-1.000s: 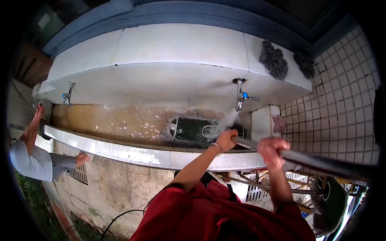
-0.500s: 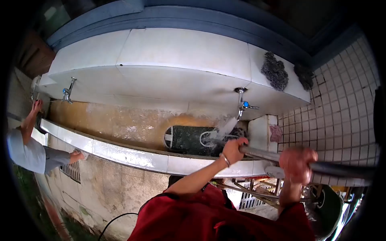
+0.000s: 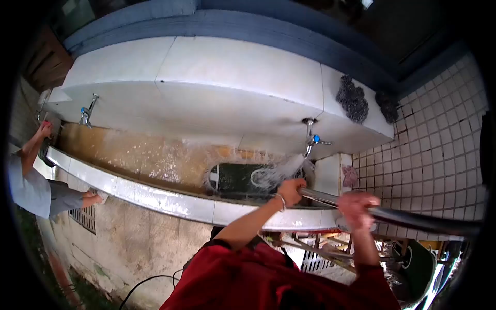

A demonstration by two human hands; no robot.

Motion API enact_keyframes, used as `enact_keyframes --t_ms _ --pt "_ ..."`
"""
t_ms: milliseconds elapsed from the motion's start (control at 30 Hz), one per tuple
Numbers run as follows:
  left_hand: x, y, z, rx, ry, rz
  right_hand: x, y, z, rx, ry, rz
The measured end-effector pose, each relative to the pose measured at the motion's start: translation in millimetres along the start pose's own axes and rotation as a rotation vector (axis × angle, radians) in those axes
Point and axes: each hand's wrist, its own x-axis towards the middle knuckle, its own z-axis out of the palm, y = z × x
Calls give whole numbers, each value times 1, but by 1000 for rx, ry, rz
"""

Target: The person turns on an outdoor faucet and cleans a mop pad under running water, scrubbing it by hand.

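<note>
My left hand [image 3: 290,191], with a bracelet at the wrist, is closed round a metal pole [image 3: 413,218] near its end at the trough. Farther along the pole, to the right, my right hand [image 3: 358,207] also grips it. A dark green board-like piece [image 3: 238,178] with white markings lies in the trough [image 3: 181,202] just beyond my left hand. Water runs from the right tap [image 3: 312,139] and splashes over its right part. What joins the pole to the green piece is hidden by my hand and the splashing.
A person [image 3: 31,183] stands at the far left with a hand at the trough's end. A second tap [image 3: 86,114] is on the left. Dark scouring clumps [image 3: 353,99] lie on the ledge at the right. A pink cloth [image 3: 350,176] hangs by the tiled wall.
Both my hands and the pole have shifted left and slightly, my right hand the most. The water now sprays more widely over the green piece.
</note>
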Motion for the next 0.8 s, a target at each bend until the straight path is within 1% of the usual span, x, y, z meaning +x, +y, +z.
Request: enact_keyframes --t_ms 33,67,167,200,233,267,333,400,433,467,500,533,567,633,700,733,800 --pt "4 22 -2 13 30 47 2 0 -1 -15 -6 1" --pt "2 31 0 47 75 40 6 -14 14 -91 20 -8" --pt "-16 47 -12 -46 87 76 32 -40 42 -299 59 -33" --pt "-20 23 -9 -110 70 50 10 -22 20 295 -1 170" --pt "-18 7 -10 34 33 -26 2 -10 13 396 -25 187" --pt "-16 8 -8 41 35 -37 3 1 14 497 -48 208" --pt "-5 14 -2 37 43 -16 19 -29 19 267 -25 101" --pt "-11 54 -10 -1 25 -17 35 -55 35 71 31 31" --pt "-5 59 -12 11 59 11 41 -55 35 -20 48 -10" --pt "-7 62 -12 24 79 29 19 -39 12 433 16 98" --pt "-11 64 -11 32 95 53 -20 -17 -27 879 -17 197" --pt "-6 42 -4 -6 183 39 -23 -7 -34 854 34 187" --pt "-2 11 0 15 91 -20 -26 4 -40 827 84 178" --pt "-6 -1 -1 318 64 -229 -6 33 1 -142 377 -55" --pt "-19 6 -7 337 81 -176 -7 44 13 -149 331 -114" --pt "-30 8 -13 351 87 -153 -16 56 17 -208 342 -21" --pt "-48 -1 -30 354 99 -124 -40 103 10 -331 347 127"
